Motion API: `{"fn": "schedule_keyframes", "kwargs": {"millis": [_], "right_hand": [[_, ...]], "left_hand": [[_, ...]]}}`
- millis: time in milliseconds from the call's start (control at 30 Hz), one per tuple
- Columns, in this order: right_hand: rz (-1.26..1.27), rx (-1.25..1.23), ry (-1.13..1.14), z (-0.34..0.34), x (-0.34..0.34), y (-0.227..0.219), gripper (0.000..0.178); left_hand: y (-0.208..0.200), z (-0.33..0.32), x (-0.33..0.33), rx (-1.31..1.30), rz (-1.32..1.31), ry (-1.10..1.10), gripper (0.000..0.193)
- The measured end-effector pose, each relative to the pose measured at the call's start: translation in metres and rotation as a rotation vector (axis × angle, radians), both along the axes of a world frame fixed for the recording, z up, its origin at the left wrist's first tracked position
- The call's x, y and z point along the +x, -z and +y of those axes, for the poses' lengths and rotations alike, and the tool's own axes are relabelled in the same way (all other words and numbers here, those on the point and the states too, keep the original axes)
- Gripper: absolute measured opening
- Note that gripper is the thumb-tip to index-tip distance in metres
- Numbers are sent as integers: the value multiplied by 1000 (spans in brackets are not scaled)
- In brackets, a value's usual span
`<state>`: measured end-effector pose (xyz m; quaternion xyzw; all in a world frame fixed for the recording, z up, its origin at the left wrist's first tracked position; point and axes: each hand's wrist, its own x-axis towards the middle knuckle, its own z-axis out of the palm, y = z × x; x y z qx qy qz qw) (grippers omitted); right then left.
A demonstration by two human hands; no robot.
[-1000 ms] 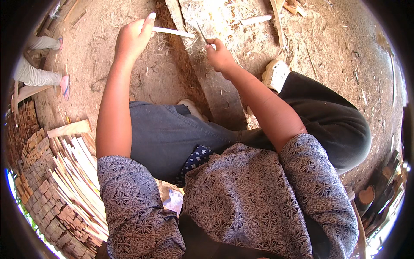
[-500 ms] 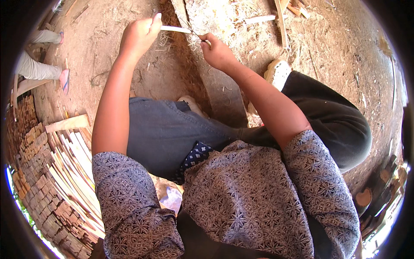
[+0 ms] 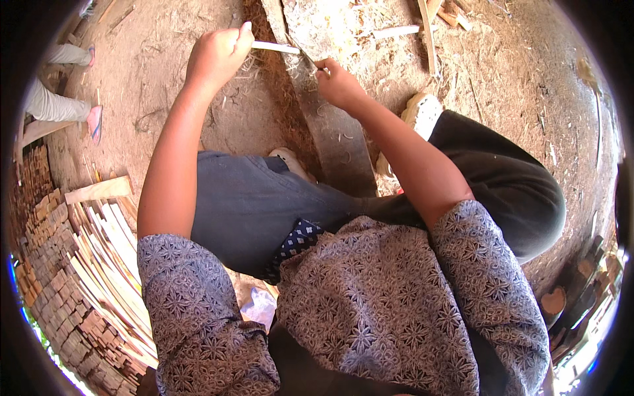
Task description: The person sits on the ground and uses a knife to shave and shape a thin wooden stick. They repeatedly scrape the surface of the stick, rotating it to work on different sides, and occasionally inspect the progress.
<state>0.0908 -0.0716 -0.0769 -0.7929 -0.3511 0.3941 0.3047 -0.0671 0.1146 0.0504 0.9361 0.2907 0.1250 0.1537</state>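
My left hand (image 3: 218,56) is closed around a pale, thin wooden stick (image 3: 276,47), its thumb pointing up along the grip. The stick's free end reaches right, over a long dark plank (image 3: 340,142) lying between my feet. My right hand (image 3: 339,84) is closed on a knife, whose narrow dark blade (image 3: 307,58) slants up and left to the end of the stick. The knife's handle is mostly hidden in my fingers.
Shavings and wood scraps (image 3: 395,31) litter the dirt floor beyond the plank. To my left are stacked wood pieces (image 3: 59,277) and a bundle of pale strips (image 3: 109,254). Another person's legs (image 3: 56,102) show at far left. Cut logs (image 3: 553,301) lie at the right.
My right hand has shifted slightly right and down with the knife, and the blade tilts more steeply. My left hand and the stick have moved a little to the right.
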Motion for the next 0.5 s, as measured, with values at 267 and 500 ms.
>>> {"fn": "schedule_keyframes", "kwargs": {"millis": [267, 500], "right_hand": [[65, 138, 17, 13, -16, -42, 36], [13, 105, -42, 11, -18, -44, 38]], "left_hand": [[-1, -3, 0, -10, -6, 100, 49], [4, -12, -9, -104, 70, 181, 43]]}}
